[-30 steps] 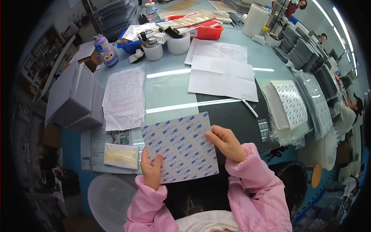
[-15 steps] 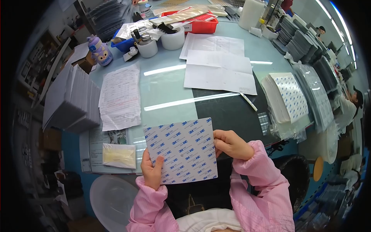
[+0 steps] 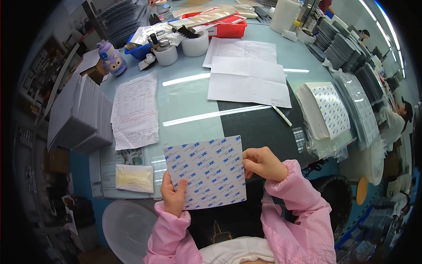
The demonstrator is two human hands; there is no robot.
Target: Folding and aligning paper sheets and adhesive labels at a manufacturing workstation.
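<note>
A square adhesive-backed sheet (image 3: 209,169), its white liner printed all over in blue, is held up in front of me over the table's near edge. My left hand (image 3: 172,191) grips its lower left side, thumb on the printed face and the fingers mostly hidden behind. At the right edge, my right hand (image 3: 263,163) is closed in a pinch at the sheet's side; its fingertips are partly hidden. A stack of similar blue-printed sheets (image 3: 332,110) lies in clear plastic at the right of the table.
Tall grey stacked sheets (image 3: 81,114) and a written form (image 3: 135,110) are on the left, with a small wrapped pack (image 3: 134,178) nearer. White papers (image 3: 249,81) and a white pen (image 3: 281,115) lie ahead. Beyond stand a purple bottle (image 3: 112,58) and a red tray (image 3: 228,30).
The sheet's top edge has dipped slightly. Both hands keep nearly the same hold, and the rest of the view has shifted only a little.
</note>
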